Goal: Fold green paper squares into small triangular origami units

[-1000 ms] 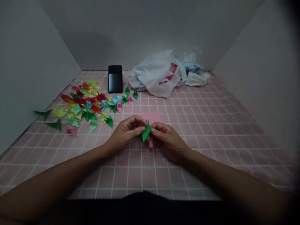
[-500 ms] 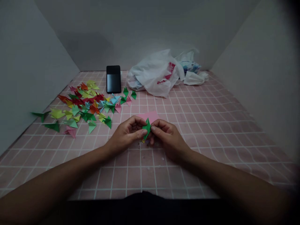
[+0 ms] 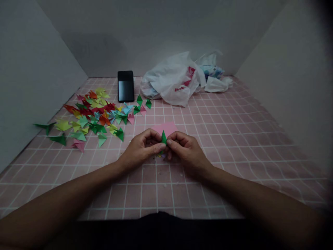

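A small piece of folded green paper (image 3: 163,136) is pinched upright between my two hands, its pointed tip up. My left hand (image 3: 147,144) grips its left side between thumb and fingers. On its right side, the thumb and fingertips of my right hand (image 3: 183,146) are closed on it. Pink paper (image 3: 166,127) lies flat on the table just behind the hands. Below the fingers a bit of yellow paper shows, mostly hidden. Several folded paper pieces (image 3: 104,119) in green, red, yellow, blue, orange and pink lie in a loose pile to the left.
A black phone (image 3: 125,86) leans upright at the back of the pile. White plastic bags (image 3: 171,81) lie crumpled against the back wall, with a white crumpled item (image 3: 217,84) beside them. A pink checked cloth (image 3: 234,139) covers the table; walls rise on three sides.
The green folded paper has turned and looks narrower between my fingers. My left thumb has shifted slightly to the right over its lower part. The camera view has moved a little.
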Demonstrator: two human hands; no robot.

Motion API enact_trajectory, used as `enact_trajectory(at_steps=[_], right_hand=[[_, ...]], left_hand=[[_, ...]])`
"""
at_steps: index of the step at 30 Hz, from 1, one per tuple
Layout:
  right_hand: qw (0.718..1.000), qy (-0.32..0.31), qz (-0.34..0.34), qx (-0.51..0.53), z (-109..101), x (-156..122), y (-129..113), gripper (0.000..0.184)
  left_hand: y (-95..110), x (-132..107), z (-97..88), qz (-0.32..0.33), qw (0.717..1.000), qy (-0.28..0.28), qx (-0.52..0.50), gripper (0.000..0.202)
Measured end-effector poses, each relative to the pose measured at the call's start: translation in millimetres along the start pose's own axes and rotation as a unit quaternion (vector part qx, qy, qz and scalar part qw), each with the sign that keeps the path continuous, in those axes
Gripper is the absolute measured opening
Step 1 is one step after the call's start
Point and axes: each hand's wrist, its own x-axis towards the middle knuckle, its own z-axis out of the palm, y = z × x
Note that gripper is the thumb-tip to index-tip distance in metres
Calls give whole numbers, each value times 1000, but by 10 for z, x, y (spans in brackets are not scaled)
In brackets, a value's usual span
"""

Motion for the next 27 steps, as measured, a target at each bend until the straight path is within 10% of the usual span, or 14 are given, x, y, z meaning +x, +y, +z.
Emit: enact_trajectory(at_steps=[27], right_hand=[[1000, -17, 4, 16, -9, 14, 35, 19]], left_hand=[[-47, -2, -23, 33, 999, 18, 19, 19]])
